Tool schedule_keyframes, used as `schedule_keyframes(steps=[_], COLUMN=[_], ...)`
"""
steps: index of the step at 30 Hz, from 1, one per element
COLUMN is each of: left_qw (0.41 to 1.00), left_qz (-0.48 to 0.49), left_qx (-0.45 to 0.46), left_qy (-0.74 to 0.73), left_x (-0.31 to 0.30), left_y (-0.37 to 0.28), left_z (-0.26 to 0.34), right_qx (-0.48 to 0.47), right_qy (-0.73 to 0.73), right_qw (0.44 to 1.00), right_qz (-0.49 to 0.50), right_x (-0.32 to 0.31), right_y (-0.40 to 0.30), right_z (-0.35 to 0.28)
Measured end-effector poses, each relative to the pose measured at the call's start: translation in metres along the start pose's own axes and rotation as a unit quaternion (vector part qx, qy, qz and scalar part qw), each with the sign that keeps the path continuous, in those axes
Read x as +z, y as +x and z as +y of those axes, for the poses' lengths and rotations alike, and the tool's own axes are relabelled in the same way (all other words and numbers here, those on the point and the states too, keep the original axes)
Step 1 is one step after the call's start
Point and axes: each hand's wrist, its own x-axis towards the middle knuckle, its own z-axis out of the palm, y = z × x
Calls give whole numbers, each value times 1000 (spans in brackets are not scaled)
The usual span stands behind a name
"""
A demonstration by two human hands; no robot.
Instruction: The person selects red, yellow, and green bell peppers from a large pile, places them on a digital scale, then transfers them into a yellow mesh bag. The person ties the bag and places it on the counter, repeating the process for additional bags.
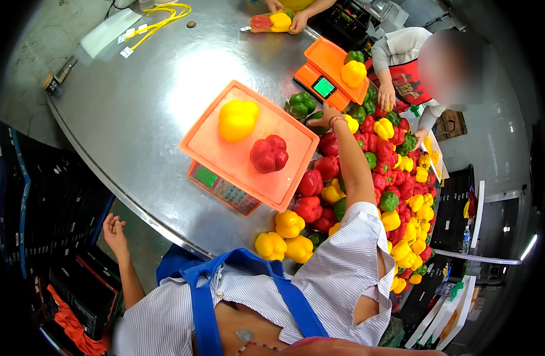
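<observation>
My right hand (327, 118) reaches over a dark green bell pepper (316, 130), thumb and fingers spread about it. Whether the fingers grip it cannot be told. Another green bell pepper (300, 105) lies just left of it. Below my left hand's level on the table stands an orange scale (223, 189) with a lit green display. On its tray (210, 138) sit a yellow bell pepper (238, 120) and a red bell pepper (269, 154). My left hand (115, 233) hangs off the table's edge, fingers loosely curled, holding nothing.
A large heap of mixed bell peppers (406, 182) covers the table's right side. Across it, a co-worker's hands (387, 97) touch peppers beside a second orange scale (315, 80). Another person holds bagged peppers (272, 22). Yellow straps (161, 22) lie far left; black crates (54, 187) stand left.
</observation>
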Motion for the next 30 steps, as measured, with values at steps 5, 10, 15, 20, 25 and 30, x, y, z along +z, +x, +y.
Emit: schedule_keyframes(steps=[5,10,15,20,25,30], left_qw=[1000,998,999,999,997,997], left_qz=[-26,-27,-29,-44,-50,-26], left_qx=[8,49,0,23,40,50], left_qy=[2,4,13,-18,-51,-54], left_x=[18,13,20,34,30,16], left_y=[6,16,14,18,16,15], left_z=[6,-4,5,8,10,0], right_qx=[-37,-79,-179,-257,-252,-251], right_qy=[33,169,393,287,175,151], right_qw=[993,977,900,923,951,955], right_qz=[105,101,58,24,29,55], right_x=[2,7,-63,-101,-91,-82], right_y=[9,25,-30,-94,-115,-115], right_z=[-54,-45,-50,-107,-144,-155])
